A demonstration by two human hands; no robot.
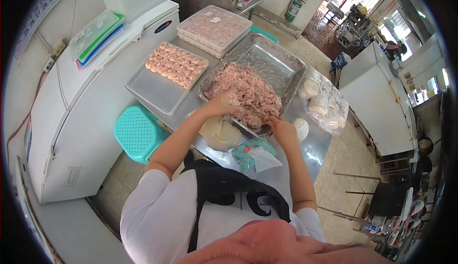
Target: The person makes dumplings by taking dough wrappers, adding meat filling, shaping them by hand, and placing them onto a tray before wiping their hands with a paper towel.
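Note:
A deep metal tray holds a large mound of pinkish ground meat. At the mound's left near side is my left hand, its fingers curled and smeared with pale stuff; what they hold is hidden. My right hand is closed at the tray's near right corner, fingertips against the meat; anything in its grip is too small to make out. Below my left hand lies a stack of round dumpling wrappers. To the left, a clear plastic container holds rows of filled dumplings.
Stacked lidded containers of dumplings stand behind. Bagged wrappers and a white round item lie right of the tray. A floral cloth is at the table's near edge. A turquoise stool and white freezer stand left.

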